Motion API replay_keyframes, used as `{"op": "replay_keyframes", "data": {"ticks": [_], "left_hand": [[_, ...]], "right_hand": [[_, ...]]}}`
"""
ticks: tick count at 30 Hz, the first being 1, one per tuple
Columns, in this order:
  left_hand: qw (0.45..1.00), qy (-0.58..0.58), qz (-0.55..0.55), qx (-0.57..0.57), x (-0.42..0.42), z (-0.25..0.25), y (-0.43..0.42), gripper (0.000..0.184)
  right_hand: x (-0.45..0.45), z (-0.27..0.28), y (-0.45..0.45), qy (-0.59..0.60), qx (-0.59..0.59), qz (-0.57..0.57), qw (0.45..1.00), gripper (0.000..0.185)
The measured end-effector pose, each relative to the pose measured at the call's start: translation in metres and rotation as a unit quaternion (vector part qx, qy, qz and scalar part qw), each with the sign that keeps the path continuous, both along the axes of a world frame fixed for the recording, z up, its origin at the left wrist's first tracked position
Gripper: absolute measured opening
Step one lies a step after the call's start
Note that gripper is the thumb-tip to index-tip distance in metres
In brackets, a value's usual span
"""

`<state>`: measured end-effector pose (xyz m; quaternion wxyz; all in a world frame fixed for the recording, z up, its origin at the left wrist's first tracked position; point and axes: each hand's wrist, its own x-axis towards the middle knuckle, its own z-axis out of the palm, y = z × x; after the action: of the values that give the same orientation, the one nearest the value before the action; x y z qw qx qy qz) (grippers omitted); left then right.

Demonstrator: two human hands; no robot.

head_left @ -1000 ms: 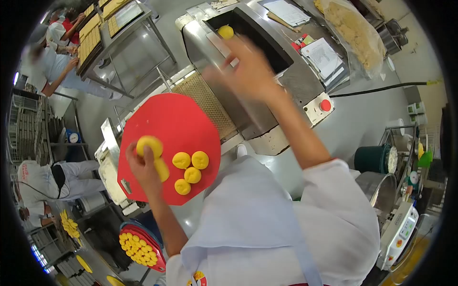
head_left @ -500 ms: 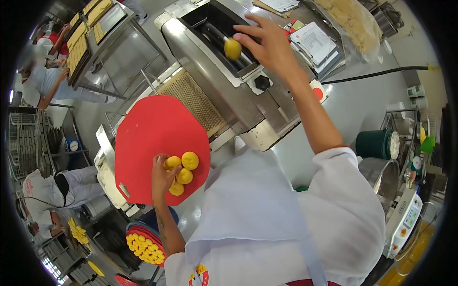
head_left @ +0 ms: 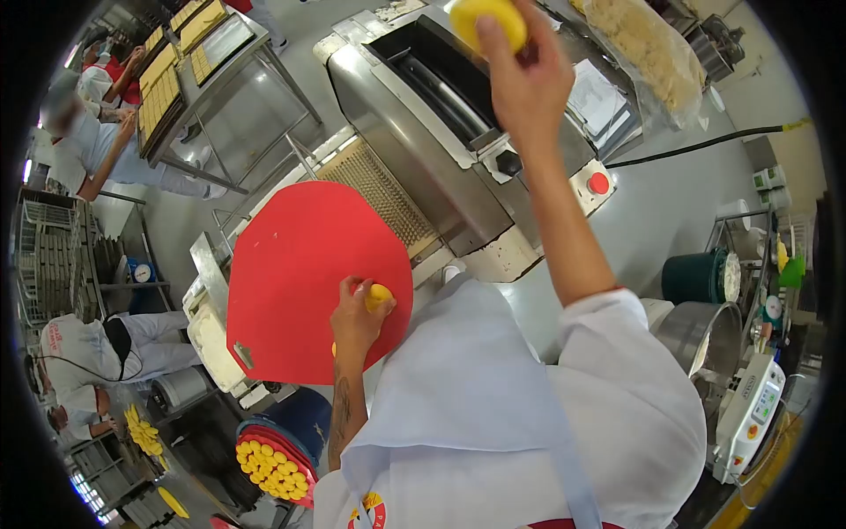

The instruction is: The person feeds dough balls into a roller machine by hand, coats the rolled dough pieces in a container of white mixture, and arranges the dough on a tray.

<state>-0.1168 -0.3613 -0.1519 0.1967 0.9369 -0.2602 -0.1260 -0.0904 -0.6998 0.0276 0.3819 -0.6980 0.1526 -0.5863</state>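
A yellow dough piece [head_left: 487, 24] is held by my right hand [head_left: 536, 88], fingers closed around it, raised near the top of the view beside the black hopper [head_left: 432, 79] of a metal dough machine [head_left: 397, 150]. My left hand [head_left: 357, 319] rests over a red board [head_left: 304, 247], its fingers wrapped round another yellow dough ball [head_left: 378, 297]. A bit of yellow dough also shows at the wrist side of that hand; the palm hides how many pieces lie there.
Below the board stands a blue bin [head_left: 300, 419] topped with a red tray of several yellow dough balls [head_left: 273, 467]. People work at a trolley [head_left: 207, 62] with trays, upper left. A bag of dough [head_left: 643, 62] and papers [head_left: 602, 99] lie at upper right. A black cable [head_left: 696, 144] crosses the right side.
My right hand, earlier spread over the hopper by a loose dough ball, has come closer to the camera, gripping a dough piece. My left hand has closed over the dough; fewer pieces show on the board.
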Motion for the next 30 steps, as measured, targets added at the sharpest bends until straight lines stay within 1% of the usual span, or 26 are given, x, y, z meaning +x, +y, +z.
{"op": "replay_keyframes", "data": {"ticks": [1, 2, 3, 4, 5, 6, 8, 9, 10, 11, 13, 14, 15, 17, 18, 19, 20, 21, 23, 24, 25, 26, 27, 29, 30], "left_hand": [[1.0, 0.022, -0.015, -0.012, 0.002, -0.007, 0.004, 0.059], [0.998, 0.044, -0.031, -0.024, 0.003, -0.009, 0.006, 0.055], [0.996, 0.076, -0.014, -0.034, 0.004, -0.007, 0.006, 0.052], [0.993, 0.106, 0.003, -0.044, 0.006, -0.004, 0.004, 0.05], [0.989, 0.137, 0.016, -0.052, 0.009, -0.002, 0.003, 0.047], [0.981, 0.127, 0.058, -0.133, 0.011, -0.005, 0.008, 0.044], [0.937, 0.104, 0.149, -0.298, 0.014, -0.02, 0.015, 0.038], [0.907, 0.106, 0.171, -0.37, 0.016, -0.016, 0.012, 0.034], [0.872, 0.108, 0.191, -0.437, 0.02, -0.006, 0.005, 0.031], [0.833, 0.109, 0.208, -0.501, 0.025, 0.005, -0.002, 0.027], [0.8, 0.21, 0.205, -0.523, 0.027, 0.028, -0.027, 0.03], [0.78, 0.259, 0.202, -0.532, 0.023, 0.041, -0.034, 0.032], [0.785, 0.269, 0.194, -0.523, 0.018, 0.056, -0.036, 0.036], [0.79, 0.289, 0.174, -0.512, 0.013, 0.079, -0.044, 0.046], [0.876, 0.131, 0.165, -0.433, 0.012, 0.068, -0.029, 0.058], [0.933, 0.078, 0.166, -0.31, 0.005, 0.068, -0.013, 0.061], [0.97, 0.022, 0.163, -0.18, -0.005, 0.068, 0.006, 0.063], [0.986, -0.035, 0.158, -0.047, -0.015, 0.067, 0.027, 0.065], [0.995, -0.014, 0.086, 0.049, -0.032, 0.01, 0.077, 0.066], [0.995, -0.004, 0.089, 0.043, -0.036, 0.001, 0.079, 0.062], [0.995, 0.007, 0.088, 0.037, -0.04, -0.006, 0.079, 0.058], [0.996, 0.021, 0.085, 0.031, -0.044, -0.01, 0.082, 0.054], [0.996, 0.016, 0.086, 0.0, -0.045, -0.014, 0.087, 0.049], [0.992, -0.001, 0.104, -0.072, -0.046, -0.024, 0.096, 0.04], [0.983, 0.027, 0.14, -0.116, -0.047, -0.029, 0.104, 0.038]], "right_hand": [[0.012, 0.009, -0.015, 0.004, -0.032, 0.034, 0.999, 0.045], [-0.005, 0.042, 0.009, -0.011, 0.002, 0.012, 1.0, 0.041], [0.013, 0.021, -0.009, 0.069, -0.11, -0.026, 0.991, 0.043], [0.05, -0.022, -0.046, 0.147, -0.22, -0.065, 0.962, 0.045], [0.073, -0.054, -0.072, 0.223, -0.323, -0.106, 0.914, 0.049], [0.074, -0.067, -0.085, 0.197, -0.289, -0.061, 0.935, 0.053], [0.036, -0.053, -0.063, 0.209, -0.126, -0.013, 0.97, 0.054], [0.007, -0.046, -0.036, 0.217, -0.039, 0.016, 0.975, 0.054], [-0.019, -0.031, 0.003, 0.253, 0.072, 0.123, 0.957, 0.055], [-0.038, -0.045, 0.036, 0.279, 0.043, 0.2, 0.938, 0.054], [-0.063, -0.064, 0.109, 0.328, -0.063, 0.286, 0.898, 0.061], [-0.064, -0.08, 0.116, 0.308, -0.072, 0.31, 0.897, 0.06], [-0.064, -0.088, 0.123, 0.289, -0.08, 0.334, 0.894, 0.058], [-0.059, -0.08, 0.096, 0.362, 0.073, 0.337, 0.866, 0.053], [-0.062, -0.053, 0.078, 0.326, 0.086, 0.261, 0.904, 0.048], [-0.064, -0.024, 0.055, 0.289, 0.096, 0.183, 0.935, 0.043], [-0.061, -0.013, 0.033, 0.217, 0.09, 0.137, 0.962, 0.04], [-0.056, -0.009, 0.012, 0.143, 0.082, 0.092, 0.982, 0.037], [-0.044, -0.013, -0.028, 0.169, -0.006, 0.046, 0.984, 0.037], [-0.037, -0.024, -0.044, 0.218, -0.126, 0.01, 0.968, 0.038], [-0.033, -0.045, -0.056, 0.263, -0.242, -0.03, 0.933, 0.039], [-0.034, -0.056, -0.059, 0.307, -0.354, -0.069, 0.881, 0.039], [-0.042, -0.052, -0.048, 0.315, -0.266, -0.039, 0.91, 0.041], [-0.062, -0.04, -0.002, 0.318, -0.096, 0.031, 0.943, 0.043], [-0.068, -0.05, 0.035, 0.353, -0.056, 0.113, 0.927, 0.046]]}}
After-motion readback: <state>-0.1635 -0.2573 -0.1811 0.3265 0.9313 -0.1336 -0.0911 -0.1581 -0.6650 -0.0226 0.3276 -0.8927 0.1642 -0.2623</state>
